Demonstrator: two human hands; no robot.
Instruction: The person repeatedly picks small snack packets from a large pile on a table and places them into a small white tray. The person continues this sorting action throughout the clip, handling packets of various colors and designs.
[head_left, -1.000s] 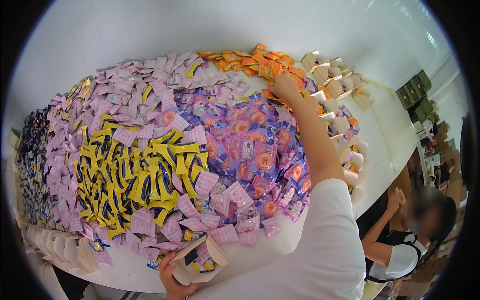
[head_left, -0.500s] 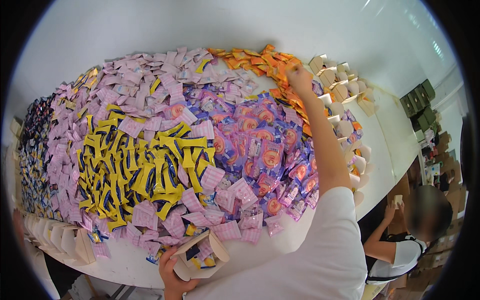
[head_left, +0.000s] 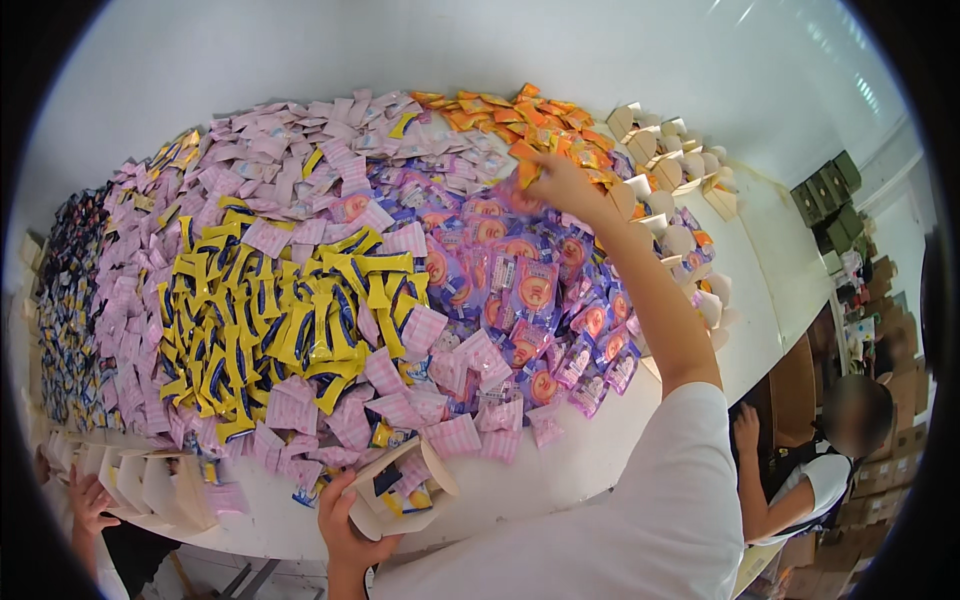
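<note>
Surface: a long white table [head_left: 770,290] is almost wholly covered by heaps of small wrapped sachets, sorted by colour.
Room: pale walls are seen behind the table; stacked brown cardboard cartons [head_left: 890,330] and dark green boxes [head_left: 830,195] are seen at the right, where a seated person in a white top [head_left: 810,480] is placed beside the table.
Heaps: pink checked paper sachets [head_left: 300,150] are spread along the far and near sides, yellow-and-blue twisted wrappers [head_left: 270,320] lie in the middle, purple sachets with orange discs [head_left: 530,290] lie to their right, and orange foil sachets [head_left: 500,110] lie at the far end.
Empty boxes: folded cream card boxes [head_left: 670,160] are ranged along the right edge.
Left hand [head_left: 345,520]: closed around the underside of a small open cream card box with a window [head_left: 405,490], held at the near table edge.
Box axis: its long axis runs roughly left to right, rising toward the right; the open flaps are turned up and away, and sachets are seen inside.
Right hand [head_left: 565,185]: stretched far across the table, fingers pinched on one orange-and-yellow sachet [head_left: 527,172] at the border of the orange heap.
Other hand: another person's hand [head_left: 85,500] is seen at the lower left.
</note>
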